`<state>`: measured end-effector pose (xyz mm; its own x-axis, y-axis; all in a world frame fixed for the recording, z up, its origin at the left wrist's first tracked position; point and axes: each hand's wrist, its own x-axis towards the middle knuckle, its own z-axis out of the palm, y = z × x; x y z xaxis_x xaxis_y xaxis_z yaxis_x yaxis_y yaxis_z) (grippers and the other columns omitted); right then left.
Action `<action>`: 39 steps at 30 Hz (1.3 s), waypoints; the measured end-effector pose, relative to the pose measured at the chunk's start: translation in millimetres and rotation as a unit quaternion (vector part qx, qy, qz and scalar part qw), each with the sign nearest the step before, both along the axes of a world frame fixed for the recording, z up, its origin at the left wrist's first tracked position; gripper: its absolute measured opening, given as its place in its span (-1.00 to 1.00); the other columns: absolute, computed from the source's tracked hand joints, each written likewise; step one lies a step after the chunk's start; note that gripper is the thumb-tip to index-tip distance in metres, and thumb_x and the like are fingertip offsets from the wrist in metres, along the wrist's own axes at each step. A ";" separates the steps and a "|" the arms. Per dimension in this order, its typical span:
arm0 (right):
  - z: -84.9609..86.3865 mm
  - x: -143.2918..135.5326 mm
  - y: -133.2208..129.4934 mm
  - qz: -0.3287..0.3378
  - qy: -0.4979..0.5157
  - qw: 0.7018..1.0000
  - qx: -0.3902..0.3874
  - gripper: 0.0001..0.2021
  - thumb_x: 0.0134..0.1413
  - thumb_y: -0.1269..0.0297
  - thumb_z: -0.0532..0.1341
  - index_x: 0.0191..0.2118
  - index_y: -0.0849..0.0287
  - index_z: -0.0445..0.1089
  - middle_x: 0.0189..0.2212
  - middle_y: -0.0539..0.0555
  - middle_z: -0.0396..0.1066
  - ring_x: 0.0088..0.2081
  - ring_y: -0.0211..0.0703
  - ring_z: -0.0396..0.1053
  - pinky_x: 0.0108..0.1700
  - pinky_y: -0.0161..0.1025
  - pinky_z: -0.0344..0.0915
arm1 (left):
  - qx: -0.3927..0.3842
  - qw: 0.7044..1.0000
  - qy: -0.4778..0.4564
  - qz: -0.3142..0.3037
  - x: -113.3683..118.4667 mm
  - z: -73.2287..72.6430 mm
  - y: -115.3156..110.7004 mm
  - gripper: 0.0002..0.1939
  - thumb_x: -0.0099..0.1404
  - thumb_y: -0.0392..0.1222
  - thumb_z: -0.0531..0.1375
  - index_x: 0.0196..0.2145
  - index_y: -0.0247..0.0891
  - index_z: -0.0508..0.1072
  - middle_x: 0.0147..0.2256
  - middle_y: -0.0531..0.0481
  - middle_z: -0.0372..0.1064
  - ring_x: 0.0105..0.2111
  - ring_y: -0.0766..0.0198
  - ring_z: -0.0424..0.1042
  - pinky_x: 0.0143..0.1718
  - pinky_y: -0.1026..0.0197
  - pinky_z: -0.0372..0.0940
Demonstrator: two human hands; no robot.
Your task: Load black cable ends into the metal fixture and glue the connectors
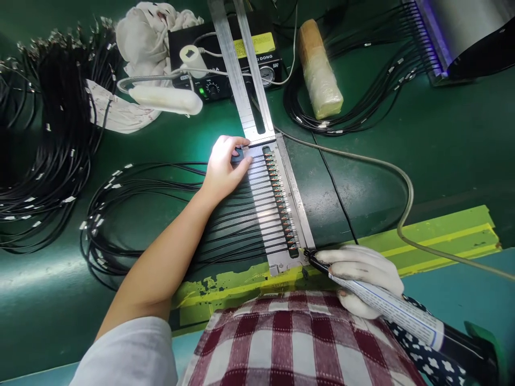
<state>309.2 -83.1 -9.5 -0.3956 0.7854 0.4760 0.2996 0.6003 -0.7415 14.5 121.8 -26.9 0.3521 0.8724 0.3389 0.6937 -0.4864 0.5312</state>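
Note:
My bare left hand (226,167) rests at the upper left of a long metal fixture (296,198). Its thumb and index finger are apart, touching the plate near the hinged end; a dark block shows partly between them, and the other fingers are hidden. Black cables (241,212) run in from the left to a row of small green-and-copper connector ends (281,201) in the fixture's slot. In a white glove, my right hand (368,273) is closed around a thick pen-shaped tool (388,305) with a white label and black nozzle. Its tip is at the fixture's near right corner.
Behind the fixture stands a black control box (263,59) with a dial and gauge. A white lamp-like bar (167,100) hangs before it. Cable bundles (60,118) lie left, more cables (354,120) right, beside a wrapped block (319,69). A grey hose (406,182) crosses the green table.

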 end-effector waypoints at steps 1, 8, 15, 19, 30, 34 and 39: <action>0.0 -0.4 0.8 -0.001 0.002 1.000 0.001 -0.75 0.03 0.35 0.23 -0.11 0.21 0.43 -0.15 0.23 0.58 -0.17 -0.07 0.57 -0.22 -0.19 0.51 | -0.002 1.000 0.001 0.001 -0.3 -0.1 0.3 -0.72 0.32 -0.09 0.18 -0.05 -0.23 0.40 -0.13 -0.09 0.40 -0.22 0.15 0.34 -0.04 0.05 0.31; 13.5 -4.4 3.2 -0.032 0.078 0.996 -0.023 -0.76 0.08 0.36 0.22 -0.10 0.17 0.45 -0.17 0.18 0.58 -0.18 -0.01 0.58 -0.20 -0.18 0.55 | -0.024 1.000 0.004 0.004 0.8 -4.5 0.9 -0.73 0.33 -0.12 0.13 -0.04 -0.22 0.38 -0.12 -0.10 0.37 -0.19 0.15 0.33 -0.01 0.05 0.30; 6.1 4.1 18.8 -0.113 0.424 0.871 -0.220 -0.80 0.20 0.07 0.24 -0.20 0.07 0.48 -0.21 0.11 0.58 -0.47 -0.17 0.52 -0.47 -0.28 0.50 | -0.013 0.996 0.084 0.015 11.1 17.4 -5.9 -0.79 0.31 -0.21 0.11 -0.10 -0.19 0.38 -0.15 -0.11 0.37 -0.17 0.12 0.37 -0.06 0.04 0.32; 19.4 29.5 63.8 -0.103 0.562 0.771 -0.279 -0.75 0.10 0.01 0.33 -0.27 0.07 0.51 -0.23 0.09 0.59 -0.53 -0.27 0.42 -0.51 -0.32 0.43 | -0.008 0.990 0.142 0.005 53.0 52.8 -8.9 -0.79 0.33 -0.19 0.10 -0.10 -0.20 0.42 -0.05 -0.17 0.35 0.01 -0.01 0.33 0.04 -0.07 0.23; 53.5 78.6 165.0 -0.113 0.684 0.695 -0.193 -0.62 0.02 -0.13 0.36 -0.27 0.09 0.43 -0.23 0.03 0.51 -0.52 -0.34 0.28 -0.51 -0.31 0.35 | -0.142 0.971 0.156 0.116 225.2 87.1 87.8 -0.22 0.24 0.00 0.17 0.29 -0.38 0.01 -0.06 -0.39 0.42 -0.01 -0.22 0.42 -0.05 -0.15 0.30; 62.4 92.0 164.2 -0.112 0.672 0.712 -0.169 -0.65 0.05 -0.10 0.35 -0.30 0.11 0.43 -0.23 0.05 0.51 -0.53 -0.33 0.27 -0.56 -0.32 0.33 | -0.104 0.987 0.118 0.031 181.9 93.5 47.2 -0.19 0.28 -0.22 0.07 0.38 -0.18 -0.23 0.10 -0.30 0.30 0.14 -0.05 0.32 0.11 -0.08 0.25; 108.4 96.7 166.3 -0.074 0.677 0.714 -0.165 -0.61 -0.03 -0.08 0.39 -0.33 0.20 0.47 -0.30 0.11 0.54 -0.61 -0.42 0.22 -0.60 -0.40 0.29 | 0.009 0.986 -0.013 -0.164 95.4 104.4 -37.6 -0.12 0.25 -0.33 0.06 0.38 0.13 -0.28 0.26 -0.17 0.02 0.26 0.00 0.14 0.27 -0.11 0.15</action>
